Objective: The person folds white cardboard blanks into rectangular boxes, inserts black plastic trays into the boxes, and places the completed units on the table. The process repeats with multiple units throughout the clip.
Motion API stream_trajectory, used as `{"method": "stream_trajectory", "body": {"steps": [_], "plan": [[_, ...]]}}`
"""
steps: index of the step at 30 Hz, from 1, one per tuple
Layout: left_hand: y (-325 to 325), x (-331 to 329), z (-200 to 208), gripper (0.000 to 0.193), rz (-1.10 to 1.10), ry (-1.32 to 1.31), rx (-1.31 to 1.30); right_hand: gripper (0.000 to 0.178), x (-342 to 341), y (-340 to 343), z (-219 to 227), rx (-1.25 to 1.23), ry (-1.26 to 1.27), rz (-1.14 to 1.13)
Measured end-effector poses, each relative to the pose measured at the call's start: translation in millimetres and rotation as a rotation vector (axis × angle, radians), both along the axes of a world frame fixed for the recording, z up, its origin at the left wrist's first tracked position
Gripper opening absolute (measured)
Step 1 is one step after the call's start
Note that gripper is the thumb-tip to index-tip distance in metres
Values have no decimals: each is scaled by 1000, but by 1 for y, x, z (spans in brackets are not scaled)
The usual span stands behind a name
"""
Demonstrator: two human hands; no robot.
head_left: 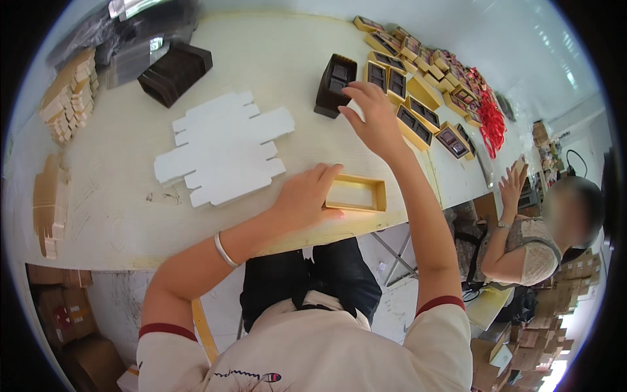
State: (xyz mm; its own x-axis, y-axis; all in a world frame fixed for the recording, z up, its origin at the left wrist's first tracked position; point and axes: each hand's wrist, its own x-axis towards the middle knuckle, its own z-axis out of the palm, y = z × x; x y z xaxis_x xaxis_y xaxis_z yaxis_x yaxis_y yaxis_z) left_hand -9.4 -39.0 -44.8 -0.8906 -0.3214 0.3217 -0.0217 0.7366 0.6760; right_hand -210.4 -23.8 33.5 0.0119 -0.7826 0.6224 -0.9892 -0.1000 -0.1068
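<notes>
My left hand (305, 195) grips the left end of a small open gold box (359, 208) near the table's front edge. The box has gold walls and a pale inside with nothing in it. My right hand (375, 121) reaches to a stack of dark brown plastic inserts (331, 98), thumb and fingers apart beside its right side. Whether the fingertips touch the stack I cannot tell. Left of both hands lies a pile of flat white box blanks (225, 149) with notched edges.
Gold boxes with brown inserts (414, 125) crowd the right side, beyond them red ribbons (492, 121). Another brown insert stack (175, 73) lies at the far left, with folded card blanks (68, 95) along the left edge. A person (522, 242) sits at the right.
</notes>
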Motion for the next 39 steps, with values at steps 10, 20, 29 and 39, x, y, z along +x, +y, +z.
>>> {"method": "stream_trajectory", "body": {"steps": [10,20,29,39], "plan": [[1,1,1,66,19,38,93,19,-21,-31,10,222,218,-230],[-1,6,12,66,75,-117,87,36,2,143,52,33,-1394,243],[-4,4,6,74,19,-52,24,31,2,191,-44,298,-2015,227],[-11,2,17,73,-77,-166,184,57,12,172,-38,246,-912,52]]}}
